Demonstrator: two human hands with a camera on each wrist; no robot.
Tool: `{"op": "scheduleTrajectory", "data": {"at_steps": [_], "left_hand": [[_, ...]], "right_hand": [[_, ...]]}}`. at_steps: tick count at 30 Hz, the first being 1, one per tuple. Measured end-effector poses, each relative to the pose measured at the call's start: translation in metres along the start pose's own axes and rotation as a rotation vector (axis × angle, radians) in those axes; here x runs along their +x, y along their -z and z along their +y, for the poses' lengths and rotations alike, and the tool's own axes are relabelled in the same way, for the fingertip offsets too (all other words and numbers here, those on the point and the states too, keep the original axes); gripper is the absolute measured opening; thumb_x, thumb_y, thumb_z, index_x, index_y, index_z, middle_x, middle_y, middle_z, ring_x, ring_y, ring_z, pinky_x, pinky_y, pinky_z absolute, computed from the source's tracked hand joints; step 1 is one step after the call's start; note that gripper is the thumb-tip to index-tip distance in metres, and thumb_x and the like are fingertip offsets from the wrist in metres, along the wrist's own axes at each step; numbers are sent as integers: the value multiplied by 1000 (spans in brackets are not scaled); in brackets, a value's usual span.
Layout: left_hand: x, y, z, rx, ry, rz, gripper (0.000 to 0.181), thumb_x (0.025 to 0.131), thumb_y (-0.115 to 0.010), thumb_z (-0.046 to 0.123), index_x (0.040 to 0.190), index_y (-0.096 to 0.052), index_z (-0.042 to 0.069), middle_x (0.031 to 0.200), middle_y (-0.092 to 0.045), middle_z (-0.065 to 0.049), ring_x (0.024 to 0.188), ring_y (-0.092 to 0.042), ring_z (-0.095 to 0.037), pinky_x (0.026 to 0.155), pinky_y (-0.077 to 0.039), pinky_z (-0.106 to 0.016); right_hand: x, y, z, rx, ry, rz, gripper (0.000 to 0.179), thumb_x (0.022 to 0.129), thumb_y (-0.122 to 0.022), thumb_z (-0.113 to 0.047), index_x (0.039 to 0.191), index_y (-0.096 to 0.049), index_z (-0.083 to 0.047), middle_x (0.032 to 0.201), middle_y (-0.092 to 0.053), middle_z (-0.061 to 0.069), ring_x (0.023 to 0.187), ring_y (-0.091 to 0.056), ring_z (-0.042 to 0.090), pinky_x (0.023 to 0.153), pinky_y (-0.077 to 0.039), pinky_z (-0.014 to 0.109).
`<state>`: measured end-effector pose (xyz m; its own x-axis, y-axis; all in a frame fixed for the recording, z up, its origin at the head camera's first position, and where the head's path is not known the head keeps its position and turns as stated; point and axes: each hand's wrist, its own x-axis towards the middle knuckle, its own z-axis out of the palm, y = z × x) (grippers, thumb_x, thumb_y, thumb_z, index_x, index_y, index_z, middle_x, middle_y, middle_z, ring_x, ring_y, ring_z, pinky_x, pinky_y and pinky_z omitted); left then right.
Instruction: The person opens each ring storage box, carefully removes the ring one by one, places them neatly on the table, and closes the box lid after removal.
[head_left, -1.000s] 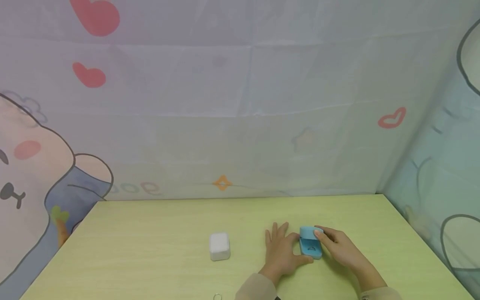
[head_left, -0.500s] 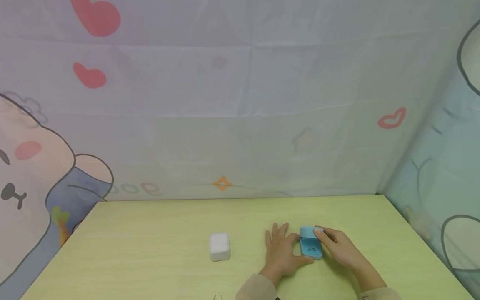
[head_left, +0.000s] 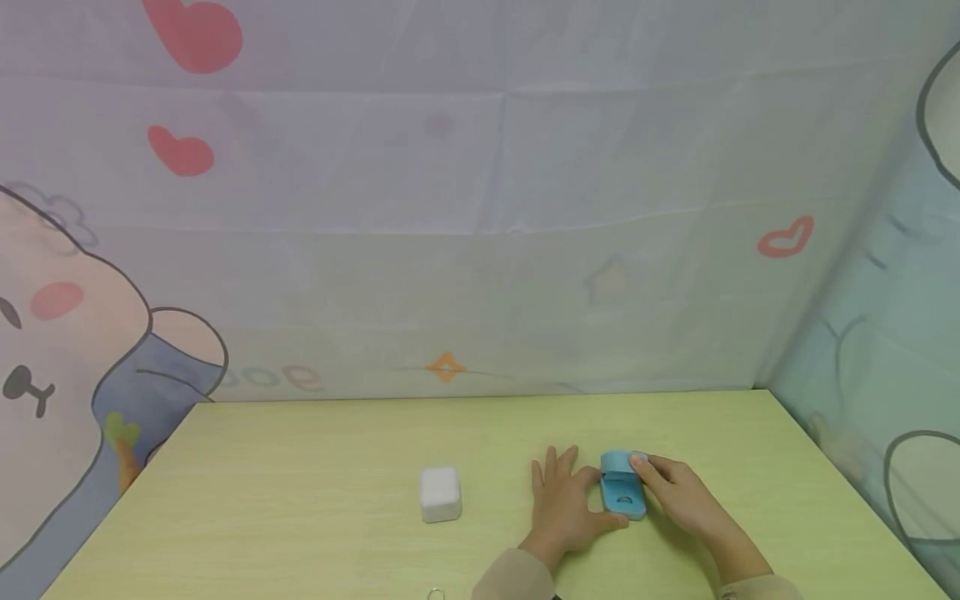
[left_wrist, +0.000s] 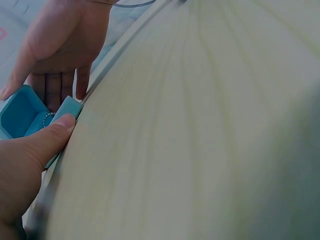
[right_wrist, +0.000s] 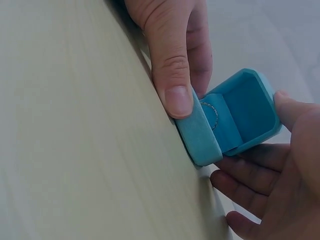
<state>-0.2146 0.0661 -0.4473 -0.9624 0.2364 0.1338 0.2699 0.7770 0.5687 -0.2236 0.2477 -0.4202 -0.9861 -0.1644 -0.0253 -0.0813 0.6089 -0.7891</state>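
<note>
A small light-blue ring box (head_left: 624,505) stands on the table with its lid (head_left: 617,462) raised. A thin silvery ring (right_wrist: 212,114) sits upright in the slot of its insert. My left hand (head_left: 561,510) grips the base, its thumb against the front face and the index finger at the left side; the other fingers are spread. From the right, my right hand (head_left: 684,498) pinches the lid, thumb on the near side and fingers behind. The left wrist view shows the left thumb (left_wrist: 52,134) on the box front.
To the left of the hands stands a white rounded box (head_left: 440,493). Another ring (head_left: 436,594) lies at the bottom edge of the head view. Behind the pale yellow-green table (head_left: 315,467) hangs a printed cloth (head_left: 360,183), with more cloth along the right side.
The blue box's lid appears tipped slightly further back with the right thumb on it. Both hands keep their holds, and the white box stays in place.
</note>
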Motion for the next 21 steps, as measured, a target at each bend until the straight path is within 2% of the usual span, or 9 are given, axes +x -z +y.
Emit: {"op": "scheduleTrajectory", "data": {"at_steps": [6,13,21], "left_hand": [[0,2,0,3,-1,0,59,70,-74,57,116,-64,22,149,-37,-9,143,-18,-40,114,-11,-62],[-1,3,1,7,-2,-5,58,71,-74,57,116,-63,22,149,-37,-9,143,-19,-41,113,-12,-62],[-2,4,2,1,3,-12,58,72,-73,56,117,-63,22,149,-37,-9,143,-18,-40,113,-11,-62]], "right_hand": [[-2,-1,-3,-13,8,21,64,101,-35,-43,131,-46,12,131,-53,28,126,-46,45,103,-38,57],[0,-3,-2,-31,4,61,64,102,-32,-43,131,-47,12,122,-60,27,114,-58,40,100,-42,54],[1,-3,-1,-46,-5,93,65,101,-34,-46,131,-49,10,120,-62,25,110,-61,37,99,-43,53]]}}
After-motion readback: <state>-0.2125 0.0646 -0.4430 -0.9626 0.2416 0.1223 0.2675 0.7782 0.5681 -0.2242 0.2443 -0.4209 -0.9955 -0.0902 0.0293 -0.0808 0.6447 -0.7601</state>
